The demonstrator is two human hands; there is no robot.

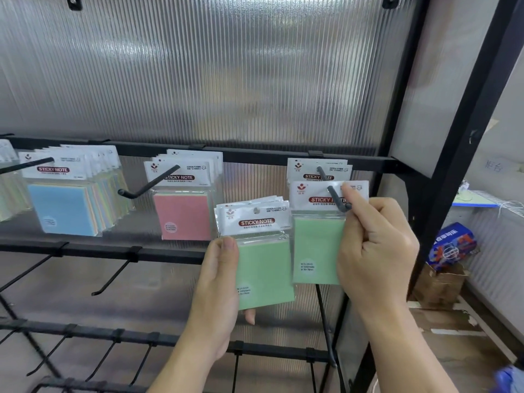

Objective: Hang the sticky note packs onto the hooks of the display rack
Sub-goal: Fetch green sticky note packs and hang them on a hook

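While the green pack [314, 245] hung at the tip of the rightmost hook [338, 199], right hand [374, 251] pinched its header card; left hand [215, 279] gripped the spare green stack [263, 268] just beside. Step: threading. Next likely needed: push pack back along hook, then release.

Left hand [218, 282] grips green packs [263, 268], thumb across front; right hand [374, 245] higher, fingers curled, pinching single pack [314, 245].
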